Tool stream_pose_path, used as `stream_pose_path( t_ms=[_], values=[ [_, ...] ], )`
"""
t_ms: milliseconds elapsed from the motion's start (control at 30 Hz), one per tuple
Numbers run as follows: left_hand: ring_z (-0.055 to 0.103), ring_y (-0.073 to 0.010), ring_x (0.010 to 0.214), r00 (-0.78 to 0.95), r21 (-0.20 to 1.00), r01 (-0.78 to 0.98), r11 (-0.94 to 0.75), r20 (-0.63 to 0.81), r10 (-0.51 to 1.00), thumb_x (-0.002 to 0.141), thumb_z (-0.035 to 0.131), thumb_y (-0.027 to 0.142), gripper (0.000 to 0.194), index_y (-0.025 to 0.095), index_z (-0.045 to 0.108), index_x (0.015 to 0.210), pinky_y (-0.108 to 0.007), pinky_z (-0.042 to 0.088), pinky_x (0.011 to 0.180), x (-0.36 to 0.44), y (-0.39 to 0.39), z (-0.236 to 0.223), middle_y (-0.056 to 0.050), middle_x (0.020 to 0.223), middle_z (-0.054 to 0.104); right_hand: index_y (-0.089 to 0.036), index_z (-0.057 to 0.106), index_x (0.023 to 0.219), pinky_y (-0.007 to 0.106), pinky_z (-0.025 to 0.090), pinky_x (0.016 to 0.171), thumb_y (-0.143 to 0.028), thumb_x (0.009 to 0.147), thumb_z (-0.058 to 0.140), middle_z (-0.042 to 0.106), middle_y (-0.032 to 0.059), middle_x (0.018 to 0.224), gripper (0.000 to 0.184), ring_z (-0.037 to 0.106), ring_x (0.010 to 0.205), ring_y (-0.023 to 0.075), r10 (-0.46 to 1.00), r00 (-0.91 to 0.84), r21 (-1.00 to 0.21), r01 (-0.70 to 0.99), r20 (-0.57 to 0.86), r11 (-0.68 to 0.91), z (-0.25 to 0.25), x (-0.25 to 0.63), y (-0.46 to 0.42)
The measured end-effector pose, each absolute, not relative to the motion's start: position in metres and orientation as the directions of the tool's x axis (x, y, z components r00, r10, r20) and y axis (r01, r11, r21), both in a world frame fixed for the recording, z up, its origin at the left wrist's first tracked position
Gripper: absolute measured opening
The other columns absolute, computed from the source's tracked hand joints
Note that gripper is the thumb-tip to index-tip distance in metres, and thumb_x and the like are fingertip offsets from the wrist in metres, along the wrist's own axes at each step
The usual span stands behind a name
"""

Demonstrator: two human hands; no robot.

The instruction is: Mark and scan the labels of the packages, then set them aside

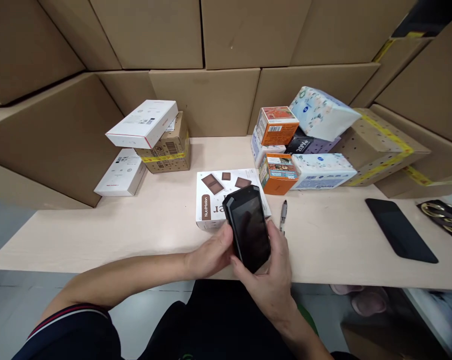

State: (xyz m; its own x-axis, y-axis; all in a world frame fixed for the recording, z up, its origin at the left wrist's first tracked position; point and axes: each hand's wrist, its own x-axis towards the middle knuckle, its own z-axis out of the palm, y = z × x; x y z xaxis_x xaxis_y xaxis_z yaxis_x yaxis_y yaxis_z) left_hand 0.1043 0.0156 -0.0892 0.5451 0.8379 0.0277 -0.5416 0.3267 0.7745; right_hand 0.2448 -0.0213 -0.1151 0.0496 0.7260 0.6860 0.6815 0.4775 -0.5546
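Both my hands hold a black rugged handheld device with a dark screen, just above the table's front edge. My left hand grips its left side with the thumb on the edge. My right hand wraps under its lower right side. Right behind the device lies a flat white box with brown chocolate pictures. A pen lies on the table just right of my right hand.
A white box rests on a small taped carton, another white box beside them. At right are orange boxes, tissue packs, a taped carton, a black phone and scissors. Cardboard walls surround.
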Motion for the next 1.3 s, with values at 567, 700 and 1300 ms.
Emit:
stream_pose_path(
  t_ms=[567,700,1300],
  values=[
    [0.068,-0.0199,0.103,0.886,0.807,-0.14,0.573,-0.155,0.436,0.08,0.084,0.043,0.056,0.021,0.063,0.127,-0.04,0.051,0.099,0.097,-0.006,-0.101,-0.01,0.111,0.069,-0.019,0.07,0.096,0.03,0.042,0.06,-0.002,0.085,0.053,0.067,0.0071,0.081,0.026,0.061,0.072,0.0209,0.761,-0.611,0.216,0.791,0.219,0.572,-0.091,0.373,0.054],
    [0.066,-0.021,0.103,0.918,0.863,-0.144,0.484,-0.067,0.392,0.075,0.087,0.044,0.083,0.026,0.05,0.147,-0.044,0.053,0.098,0.096,-0.013,-0.108,-0.009,0.112,0.064,-0.022,0.062,0.084,0.03,0.042,0.056,-0.026,0.087,0.064,0.063,0.0016,0.067,0.005,0.06,0.06,0.0185,0.773,-0.169,-0.315,0.844,0.612,0.434,-0.078,0.374,0.063],
    [0.066,-0.0196,0.098,0.869,0.86,-0.187,0.474,-0.081,0.489,0.065,0.094,0.037,0.086,0.03,0.054,0.142,-0.04,0.057,0.091,0.087,-0.006,-0.111,-0.008,0.117,0.064,-0.022,0.054,0.082,0.022,0.039,0.047,-0.044,0.093,0.057,0.056,-0.005,0.059,0.025,0.051,0.05,0.0099,0.931,-0.298,-0.93,0.232,0.211,0.285,-0.067,0.254,0.131]
  ],
)
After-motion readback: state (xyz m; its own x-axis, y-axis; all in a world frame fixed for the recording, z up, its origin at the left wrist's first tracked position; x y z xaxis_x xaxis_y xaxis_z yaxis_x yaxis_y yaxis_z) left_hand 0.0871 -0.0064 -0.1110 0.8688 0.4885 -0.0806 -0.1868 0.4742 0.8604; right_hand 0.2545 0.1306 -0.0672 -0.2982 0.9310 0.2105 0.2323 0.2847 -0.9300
